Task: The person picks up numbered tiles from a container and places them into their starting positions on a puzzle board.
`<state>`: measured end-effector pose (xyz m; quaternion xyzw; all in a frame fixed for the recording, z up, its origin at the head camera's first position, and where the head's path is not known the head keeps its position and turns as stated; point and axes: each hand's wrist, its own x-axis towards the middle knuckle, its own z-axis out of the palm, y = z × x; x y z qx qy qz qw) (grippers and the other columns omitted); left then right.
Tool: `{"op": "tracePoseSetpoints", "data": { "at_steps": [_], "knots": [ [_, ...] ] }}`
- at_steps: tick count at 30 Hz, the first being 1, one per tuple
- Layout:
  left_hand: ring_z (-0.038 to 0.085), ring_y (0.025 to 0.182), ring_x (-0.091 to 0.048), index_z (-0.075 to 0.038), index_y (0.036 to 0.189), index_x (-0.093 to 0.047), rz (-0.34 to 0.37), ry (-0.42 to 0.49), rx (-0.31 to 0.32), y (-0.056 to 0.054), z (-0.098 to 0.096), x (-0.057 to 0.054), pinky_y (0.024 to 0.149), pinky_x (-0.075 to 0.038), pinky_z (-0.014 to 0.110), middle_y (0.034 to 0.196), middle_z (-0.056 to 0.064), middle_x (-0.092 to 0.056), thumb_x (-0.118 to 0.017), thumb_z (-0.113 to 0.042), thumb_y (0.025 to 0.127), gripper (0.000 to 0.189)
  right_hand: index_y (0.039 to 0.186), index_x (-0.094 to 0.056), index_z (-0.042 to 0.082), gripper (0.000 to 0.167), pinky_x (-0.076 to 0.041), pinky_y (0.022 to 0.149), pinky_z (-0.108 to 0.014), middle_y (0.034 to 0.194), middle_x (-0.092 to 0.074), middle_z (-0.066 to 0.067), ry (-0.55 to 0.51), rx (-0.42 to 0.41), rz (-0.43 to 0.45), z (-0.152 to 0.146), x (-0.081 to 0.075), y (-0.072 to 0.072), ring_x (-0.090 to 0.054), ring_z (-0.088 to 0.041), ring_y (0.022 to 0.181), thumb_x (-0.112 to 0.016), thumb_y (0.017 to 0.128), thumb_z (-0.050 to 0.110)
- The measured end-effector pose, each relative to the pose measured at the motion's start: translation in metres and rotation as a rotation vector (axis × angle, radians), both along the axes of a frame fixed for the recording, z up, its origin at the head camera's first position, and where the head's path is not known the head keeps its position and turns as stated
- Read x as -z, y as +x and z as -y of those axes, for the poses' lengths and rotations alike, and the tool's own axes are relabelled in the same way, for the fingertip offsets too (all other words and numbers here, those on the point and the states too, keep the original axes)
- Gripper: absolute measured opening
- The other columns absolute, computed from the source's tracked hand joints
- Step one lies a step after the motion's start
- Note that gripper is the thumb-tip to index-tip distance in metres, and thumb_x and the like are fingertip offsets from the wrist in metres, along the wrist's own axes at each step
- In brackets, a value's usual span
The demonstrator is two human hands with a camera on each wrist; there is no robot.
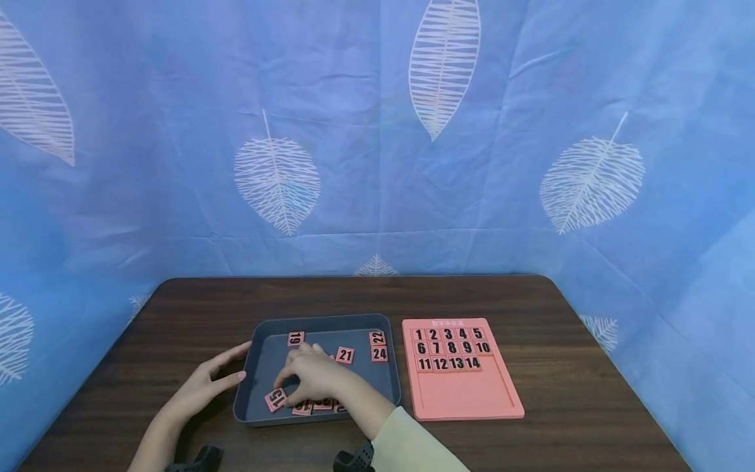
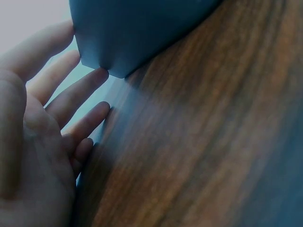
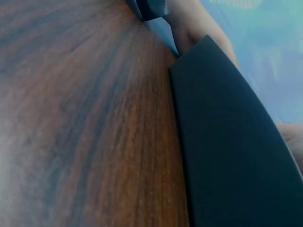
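In the head view my right hand (image 1: 312, 377) reaches into the dark grey tray (image 1: 250, 387), thumb and a finger pinching the pink number tile marked 15 (image 1: 275, 399) near its front left corner. In the right wrist view the tray's wall hides most of that hand. My left hand (image 1: 203, 390) is at the tray's left side, fingers extended; in the left wrist view its fingertips (image 2: 100, 74) touch the tray's outer wall (image 2: 137, 33). Other tiles lie loose in the tray, among them 19 (image 1: 296, 338), 21 (image 1: 345, 355), 22 (image 1: 377, 338) and 24 (image 1: 380, 354); several are partly covered by my right hand and arm.
Right of the tray lies a pink board (image 1: 466, 396) with tiles 1 to 14 set in rows from its top; its lower part shows bare pink. Both stand on a dark wooden table (image 1: 566, 367). A blue curtain (image 1: 354, 183) with white leaf prints hangs behind.
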<state>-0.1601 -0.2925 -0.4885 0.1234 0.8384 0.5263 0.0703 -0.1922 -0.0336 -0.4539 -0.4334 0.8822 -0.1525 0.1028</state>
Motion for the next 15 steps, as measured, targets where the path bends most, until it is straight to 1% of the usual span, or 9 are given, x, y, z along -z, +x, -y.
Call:
{"op": "tracePoseSetpoints", "data": {
  "at_steps": [4, 7, 11, 15],
  "knots": [
    [0.048, 0.134, -0.026, -0.009, 0.148, -0.038, 0.0, -0.013, -0.007, 0.0, 0.0, 0.001, 0.093, -0.03, 0.07, 0.148, 0.022, -0.034, -0.059, -0.023, 0.097, 0.057, 0.103, -0.074, 0.036, 0.027, -0.028, 0.069, -0.021, 0.092, -0.049, 0.019, -0.049, 0.017, -0.047, -0.004, -0.002, 0.002, -0.037, -0.001, 0.085, -0.076, 0.079, 0.046],
    [0.048, 0.134, -0.027, -0.01, 0.148, -0.038, -0.001, -0.015, -0.008, 0.0, 0.0, 0.001, 0.093, -0.03, 0.07, 0.148, 0.022, -0.035, -0.06, -0.024, 0.096, 0.057, 0.098, -0.076, 0.034, 0.028, -0.027, 0.069, -0.021, 0.091, -0.05, 0.019, -0.103, 0.048, -0.111, -0.009, -0.005, 0.006, -0.036, -0.001, 0.082, -0.077, 0.075, 0.05],
    [0.047, 0.134, -0.027, -0.01, 0.147, -0.039, -0.005, -0.006, -0.012, -0.001, 0.0, 0.001, 0.095, -0.03, 0.069, 0.147, 0.022, -0.035, -0.06, -0.024, 0.096, 0.057, 0.091, -0.076, 0.033, 0.028, -0.028, 0.071, -0.022, 0.089, -0.049, 0.017, -0.177, 0.116, -0.192, -0.019, -0.01, 0.012, -0.035, -0.002, 0.081, -0.078, 0.073, 0.054],
    [0.047, 0.134, -0.027, -0.01, 0.147, -0.039, -0.003, -0.001, -0.017, -0.002, 0.0, 0.001, 0.095, -0.03, 0.069, 0.147, 0.022, -0.035, -0.061, -0.025, 0.096, 0.058, 0.089, -0.076, 0.031, 0.028, -0.028, 0.072, -0.024, 0.089, -0.047, 0.016, -0.247, 0.181, -0.242, -0.031, -0.013, 0.019, -0.034, -0.004, 0.082, -0.079, 0.072, 0.053]
  ]
}}
